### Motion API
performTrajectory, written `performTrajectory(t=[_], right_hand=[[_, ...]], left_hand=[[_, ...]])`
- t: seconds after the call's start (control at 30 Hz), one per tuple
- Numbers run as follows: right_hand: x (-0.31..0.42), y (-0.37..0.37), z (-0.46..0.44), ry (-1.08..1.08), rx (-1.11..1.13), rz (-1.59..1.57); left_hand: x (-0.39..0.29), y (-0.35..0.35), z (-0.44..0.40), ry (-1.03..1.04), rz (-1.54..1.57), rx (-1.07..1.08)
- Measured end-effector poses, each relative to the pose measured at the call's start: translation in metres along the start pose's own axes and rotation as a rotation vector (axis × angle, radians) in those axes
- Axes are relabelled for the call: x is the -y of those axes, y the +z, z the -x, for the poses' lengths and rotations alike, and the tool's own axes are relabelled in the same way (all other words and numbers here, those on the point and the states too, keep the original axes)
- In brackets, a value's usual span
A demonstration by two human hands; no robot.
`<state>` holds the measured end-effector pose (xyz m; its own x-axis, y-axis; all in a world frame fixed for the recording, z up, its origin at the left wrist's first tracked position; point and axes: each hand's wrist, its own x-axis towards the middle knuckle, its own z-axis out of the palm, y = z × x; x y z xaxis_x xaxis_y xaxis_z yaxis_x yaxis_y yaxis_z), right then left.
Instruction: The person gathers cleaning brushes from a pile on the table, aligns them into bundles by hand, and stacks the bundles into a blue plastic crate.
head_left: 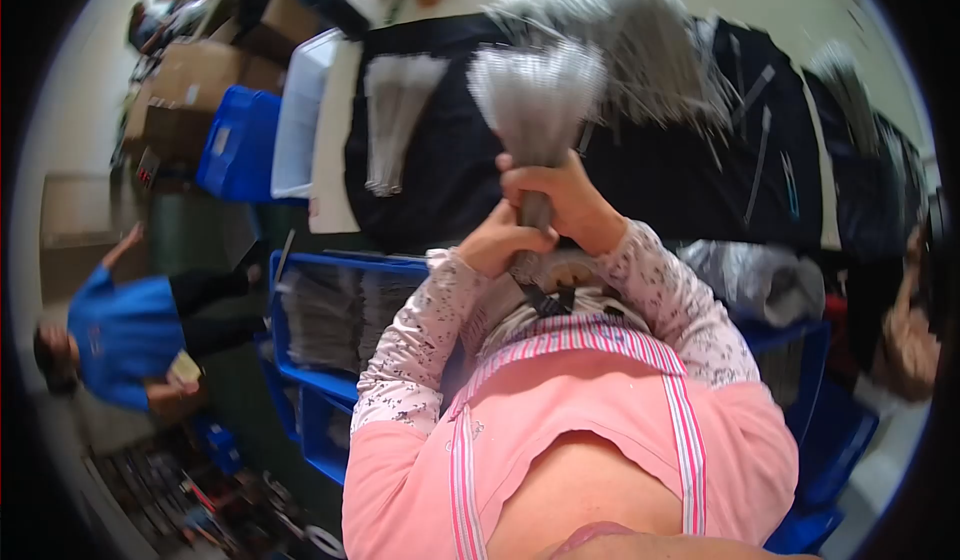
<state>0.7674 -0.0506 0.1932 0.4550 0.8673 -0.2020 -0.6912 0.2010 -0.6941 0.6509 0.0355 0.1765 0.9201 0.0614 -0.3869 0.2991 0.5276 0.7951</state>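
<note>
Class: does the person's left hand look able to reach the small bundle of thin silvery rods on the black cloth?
Probably, once free: the left hand grips another silvery rod bundle, but nothing seems to block its way to the small bundle.

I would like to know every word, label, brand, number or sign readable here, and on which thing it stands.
No text can be read.
Blue shirt: small mark, too blurred to read.
Blue bin: pale patch, too blurred to tell if it is a label.
Held bundle: no lettering visible.
</note>
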Motion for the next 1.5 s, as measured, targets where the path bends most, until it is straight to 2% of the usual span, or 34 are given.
performTrajectory(t=[0.1,0.17,0.23,0.27,0.37,0.47,0.57,0.6,0.7,0.83,0.9,0.93,1.03,1.07,1.17,1.23,1.27,1.33,1.37,1.4,1.43,1.5], right_hand=[[-0.001,0.006,0.0,0.007,-0.118,0.029],[-0.005,0.005,-0.002,-0.068,-0.172,0.22],[-0.012,0.019,0.001,-0.162,-0.24,0.39],[-0.013,0.024,0.003,-0.218,-0.285,0.47],[-0.018,0.034,0.011,-0.294,-0.246,0.563],[-0.022,0.033,0.023,-0.364,-0.124,0.474],[-0.017,0.026,0.036,-0.266,-0.057,0.299],[-0.019,0.015,0.036,-0.215,-0.037,0.357],[-0.027,-0.012,0.043,-0.063,0.013,0.475],[-0.04,-0.021,0.055,-0.023,0.022,0.509],[-0.041,-0.023,0.056,-0.02,0.027,0.499],[-0.042,-0.023,0.055,-0.074,0.047,0.599],[-0.048,-0.025,0.052,-0.15,0.075,0.73],[-0.047,-0.026,0.052,-0.099,0.068,0.72],[-0.045,-0.029,0.049,0.044,0.097,0.63],[-0.037,-0.029,0.049,0.109,0.127,0.49],[-0.033,-0.019,0.05,0.087,0.097,0.551],[-0.031,-0.026,0.047,0.074,0.038,0.679],[-0.032,-0.025,0.051,0.13,-0.017,0.587],[-0.034,-0.024,0.051,0.119,-0.019,0.535],[-0.041,-0.028,0.05,-0.017,-0.025,0.572],[-0.044,-0.028,0.052,0.021,-0.086,0.439]], left_hand=[[0.005,0.012,0.005,0.112,-0.291,-0.182],[0.011,0.018,0.008,0.216,-0.812,-0.34],[0.02,0.037,0.007,0.226,-0.928,-0.528],[0.022,0.044,0.003,0.16,-0.917,-0.642],[0.012,0.04,0.002,-0.032,-0.747,-0.643],[0.042,0.021,0.001,0.427,-0.651,-0.625],[0.034,0.02,0.025,0.389,-0.057,-0.351],[0.041,0.017,0.032,0.336,0.051,-0.307],[0.062,0.008,0.048,0.205,-0.032,-0.181],[0.081,0.012,0.056,0.205,0.007,-0.141],[0.072,0.012,0.06,0.12,0.124,-0.084],[0.07,0.008,0.058,0.081,0.133,-0.047],[0.075,0.004,0.052,0.179,-0.089,-0.13],[0.079,0.006,0.052,0.133,-0.011,-0.183],[0.083,0.01,0.057,0.213,0.183,-0.139],[0.088,0.005,0.062,0.222,0.064,-0.262],[0.089,0.005,0.059,0.206,0.0,-0.27],[0.09,0.001,0.061,0.116,0.171,-0.16],[0.095,0.001,0.059,0.139,0.172,-0.169],[0.091,0.003,0.061,0.116,0.276,-0.158],[0.096,0.0,0.06,0.095,0.281,-0.142],[0.082,0.008,0.06,0.098,0.404,-0.113]])
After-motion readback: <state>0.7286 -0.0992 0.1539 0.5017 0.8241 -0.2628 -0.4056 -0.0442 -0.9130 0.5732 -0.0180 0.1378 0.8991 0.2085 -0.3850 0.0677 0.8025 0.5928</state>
